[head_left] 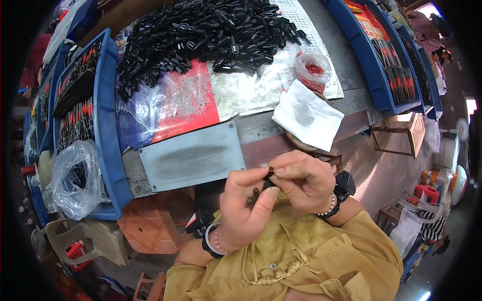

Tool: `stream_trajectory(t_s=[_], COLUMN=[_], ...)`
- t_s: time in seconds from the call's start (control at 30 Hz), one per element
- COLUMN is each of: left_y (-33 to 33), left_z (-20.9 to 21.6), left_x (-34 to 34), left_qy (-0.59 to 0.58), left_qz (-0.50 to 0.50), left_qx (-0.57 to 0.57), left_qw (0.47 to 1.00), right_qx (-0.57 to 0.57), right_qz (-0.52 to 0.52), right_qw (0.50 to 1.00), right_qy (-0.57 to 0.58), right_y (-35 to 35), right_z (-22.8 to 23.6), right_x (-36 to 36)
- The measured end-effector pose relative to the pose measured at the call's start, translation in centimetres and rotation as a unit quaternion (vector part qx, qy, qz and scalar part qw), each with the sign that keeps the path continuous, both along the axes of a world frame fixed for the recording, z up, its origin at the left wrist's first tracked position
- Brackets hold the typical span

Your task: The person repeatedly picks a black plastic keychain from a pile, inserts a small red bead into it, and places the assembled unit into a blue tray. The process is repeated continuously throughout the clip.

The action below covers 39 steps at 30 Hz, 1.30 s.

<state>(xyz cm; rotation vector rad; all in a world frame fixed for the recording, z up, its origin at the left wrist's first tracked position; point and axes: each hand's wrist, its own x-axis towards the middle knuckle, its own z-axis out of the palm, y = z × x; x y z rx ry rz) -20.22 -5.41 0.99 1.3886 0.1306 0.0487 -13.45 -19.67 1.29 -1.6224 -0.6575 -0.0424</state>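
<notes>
In front of my chest, both hands come together at the fingertips. Between the thumb and fingers of my right hand (305, 181) and the fingertips of my left hand (247, 203) is a small black plastic part (270, 179) with a bit of red at its upper end. More small black pieces (253, 197) lie in the curl of my left palm, partly covered by the thumb. A large heap of black plastic parts (201, 37), some with an oblong slot, covers the far side of the table. Tiny red pieces (315, 70) fill a clear plastic bag to the right.
A white sheet (307, 116) with a grey smudge lies at the table's right front edge. A smudged pale metal plate (193, 156) sits at the front edge. Blue crates (111, 125) with black and orange-red parts flank the table; a clear bag (78, 173) rests on the left one.
</notes>
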Motion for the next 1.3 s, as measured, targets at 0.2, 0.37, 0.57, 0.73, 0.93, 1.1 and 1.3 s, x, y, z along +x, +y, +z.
stream_trajectory(t_s=[0.2,0.37,0.57,0.73,0.93,1.1,1.3], left_y=[0.4,0.8,1.0,1.3,1.8,1.7,1.5], left_z=[-0.5,-0.3,-0.5,-0.8,-0.9,-0.8,-1.1], left_x=[-0.1,0.0,0.1,0.3,0.7,0.9,0.8], left_qy=[-0.028,-0.025,-0.011,-0.011,-0.026,-0.021,-0.014], left_qz=[0.032,0.030,0.059,0.058,0.021,0.031,0.053], left_qx=[-0.023,-0.028,-0.073,-0.050,-0.003,-0.019,-0.029], left_qw=[0.999,0.999,0.995,0.997,0.999,0.999,0.998], right_qx=[0.048,0.164,0.080,-0.006,0.022,0.010,-0.002], right_qz=[0.047,0.005,0.002,-0.020,-0.019,-0.031,-0.026], right_qw=[0.995,0.979,0.997,0.997,0.999,0.999,0.999], right_qy=[0.072,0.123,0.020,-0.073,-0.037,-0.035,-0.047], right_y=[0.6,1.9,2.1,2.2,2.2,2.3,2.3], right_z=[-0.1,-0.7,-1.3,-1.5,-1.5,-1.3,-1.1], right_x=[0.0,-0.7,-0.3,0.0,0.0,-0.1,0.3])
